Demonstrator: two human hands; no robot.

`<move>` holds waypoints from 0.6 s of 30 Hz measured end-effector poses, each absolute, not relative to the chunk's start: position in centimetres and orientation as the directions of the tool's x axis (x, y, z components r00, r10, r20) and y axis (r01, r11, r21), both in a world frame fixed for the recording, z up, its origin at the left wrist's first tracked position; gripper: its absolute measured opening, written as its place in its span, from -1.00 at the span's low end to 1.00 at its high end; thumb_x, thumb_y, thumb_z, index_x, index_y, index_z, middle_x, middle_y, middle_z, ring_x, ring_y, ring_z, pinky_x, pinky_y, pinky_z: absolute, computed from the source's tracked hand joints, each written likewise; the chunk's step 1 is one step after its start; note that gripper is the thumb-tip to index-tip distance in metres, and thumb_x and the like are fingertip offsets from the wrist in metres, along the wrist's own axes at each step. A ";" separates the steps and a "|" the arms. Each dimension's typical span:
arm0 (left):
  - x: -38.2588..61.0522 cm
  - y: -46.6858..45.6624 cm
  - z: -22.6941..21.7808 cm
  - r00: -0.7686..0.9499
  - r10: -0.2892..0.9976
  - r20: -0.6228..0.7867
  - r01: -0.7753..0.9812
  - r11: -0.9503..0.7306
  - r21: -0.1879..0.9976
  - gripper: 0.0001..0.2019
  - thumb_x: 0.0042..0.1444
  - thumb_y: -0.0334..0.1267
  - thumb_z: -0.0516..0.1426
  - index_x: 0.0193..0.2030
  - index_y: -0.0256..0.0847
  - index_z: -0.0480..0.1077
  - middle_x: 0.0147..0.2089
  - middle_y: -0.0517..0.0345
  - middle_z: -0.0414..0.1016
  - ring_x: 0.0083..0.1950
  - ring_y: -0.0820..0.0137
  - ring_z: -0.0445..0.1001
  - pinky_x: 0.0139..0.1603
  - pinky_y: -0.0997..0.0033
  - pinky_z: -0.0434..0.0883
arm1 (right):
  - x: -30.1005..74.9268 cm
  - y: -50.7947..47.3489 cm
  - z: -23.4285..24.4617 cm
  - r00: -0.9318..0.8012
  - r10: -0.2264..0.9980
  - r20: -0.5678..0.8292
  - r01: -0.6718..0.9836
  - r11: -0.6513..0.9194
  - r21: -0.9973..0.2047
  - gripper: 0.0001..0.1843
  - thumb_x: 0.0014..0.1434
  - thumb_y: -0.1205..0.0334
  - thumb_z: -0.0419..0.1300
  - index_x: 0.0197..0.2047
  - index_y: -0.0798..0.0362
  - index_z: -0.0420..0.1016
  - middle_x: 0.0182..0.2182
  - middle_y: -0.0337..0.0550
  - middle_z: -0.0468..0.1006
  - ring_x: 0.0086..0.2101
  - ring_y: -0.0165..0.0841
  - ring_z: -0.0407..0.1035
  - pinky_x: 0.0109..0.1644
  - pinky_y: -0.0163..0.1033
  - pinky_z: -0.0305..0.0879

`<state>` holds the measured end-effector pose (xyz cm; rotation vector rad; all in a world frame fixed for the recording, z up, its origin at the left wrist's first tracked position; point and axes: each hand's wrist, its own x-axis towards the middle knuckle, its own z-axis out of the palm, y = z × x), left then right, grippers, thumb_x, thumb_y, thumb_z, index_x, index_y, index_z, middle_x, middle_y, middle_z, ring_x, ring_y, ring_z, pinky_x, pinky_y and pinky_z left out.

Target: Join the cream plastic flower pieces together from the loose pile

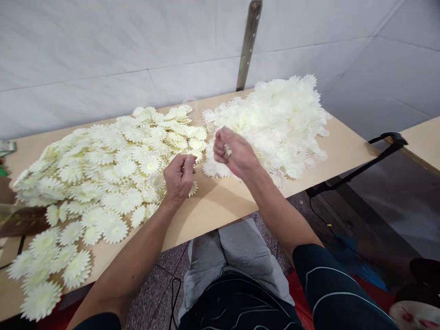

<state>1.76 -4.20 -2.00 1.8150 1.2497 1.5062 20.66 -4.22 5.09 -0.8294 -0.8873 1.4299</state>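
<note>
My left hand point(179, 179) is closed in a pinch at the right edge of a pile of pale yellow artificial flower heads point(113, 160). Whatever its fingertips hold is too small to make out. To the right and slightly higher, my right hand point(234, 153) is curled closed, with small pale pieces point(227, 150) showing between its fingers. It hovers at the left edge of a second heap of whiter, thinner flower petal layers point(285, 123). The two hands are apart, with bare tabletop between them.
Both piles lie on a light wooden table point(206, 206) against a tiled wall point(103, 41). A metal upright point(248, 46) stands behind it. At the right end is a black bracket point(388, 140). Loose flower heads point(41, 298) reach the table's front left edge.
</note>
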 end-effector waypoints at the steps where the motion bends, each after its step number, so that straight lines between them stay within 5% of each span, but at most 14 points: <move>1: 1.8 -4.2 -2.0 -0.011 0.854 0.521 0.323 -0.490 0.810 -0.51 0.50 0.19 0.11 -0.16 -0.20 0.61 -0.39 0.13 0.58 -0.44 0.43 0.49 -0.39 0.40 0.39 | 20.9 -3.9 5.6 -0.023 1.000 0.013 -0.424 0.002 -0.906 -0.50 0.39 -0.24 0.38 -0.27 -0.08 0.29 -0.53 -0.42 0.12 -0.55 -0.47 0.04 -0.58 -0.36 0.01; 5: 1.8 -4.0 -2.3 -0.011 0.841 0.541 0.287 -0.515 0.807 -0.49 0.51 0.20 0.11 -0.22 -0.19 0.58 -0.41 0.13 0.54 -0.40 0.42 0.49 -0.34 0.38 0.40 | 22.2 -2.5 7.5 -0.007 0.999 0.033 -0.369 0.028 -0.929 -0.49 0.42 -0.25 0.34 -0.29 -0.10 0.23 -0.57 -0.46 -0.01 -0.63 -0.50 -0.11 -0.64 -0.35 -0.16; 8: 1.7 -3.7 -2.4 -0.021 0.835 0.550 0.279 -0.523 0.805 -0.48 0.50 0.22 0.10 -0.21 -0.18 0.59 -0.41 0.12 0.55 -0.39 0.40 0.50 -0.34 0.38 0.41 | 21.9 -1.5 7.9 -0.033 0.999 0.024 -0.308 0.012 -0.951 -0.66 0.39 -0.01 0.37 -0.22 -0.09 0.29 -0.52 -0.43 0.18 -0.62 -0.53 -0.07 -0.63 -0.36 -0.16; 13: 1.9 -3.7 -2.4 -0.076 0.862 0.501 0.231 -0.473 0.850 -0.47 0.50 0.26 0.09 -0.14 -0.18 0.59 -0.32 0.12 0.59 -0.43 0.45 0.48 -0.36 0.40 0.42 | 18.6 -0.1 6.2 -0.010 1.000 -0.020 -0.297 -0.022 -0.955 -0.71 0.14 0.41 0.26 -0.26 -0.07 0.22 -0.33 -0.31 0.48 -0.50 -0.52 0.15 -0.50 -0.38 0.10; 16: 2.1 -3.9 -2.4 -0.102 0.880 0.465 0.191 -0.441 0.877 -0.51 0.51 0.23 0.09 -0.08 -0.16 0.58 -0.30 0.14 0.58 -0.41 0.45 0.49 -0.32 0.39 0.46 | 16.8 0.4 4.7 -0.032 0.999 -0.011 -0.238 -0.018 -0.971 -0.71 0.04 0.47 0.20 -0.27 -0.06 0.22 -0.33 -0.31 0.45 -0.38 -0.47 0.31 -0.35 -0.36 0.30; 18: 2.2 -4.2 -2.4 -0.120 0.859 0.499 0.196 -0.472 0.860 -0.54 0.52 0.18 0.10 -0.09 -0.16 0.58 -0.30 0.12 0.58 -0.37 0.42 0.51 -0.26 0.37 0.48 | 16.3 0.4 3.9 -0.055 0.998 -0.001 -0.131 -0.009 -0.991 -0.72 0.05 0.43 0.22 -0.21 -0.06 0.30 -0.40 -0.35 0.36 -0.43 -0.46 0.24 -0.41 -0.38 0.21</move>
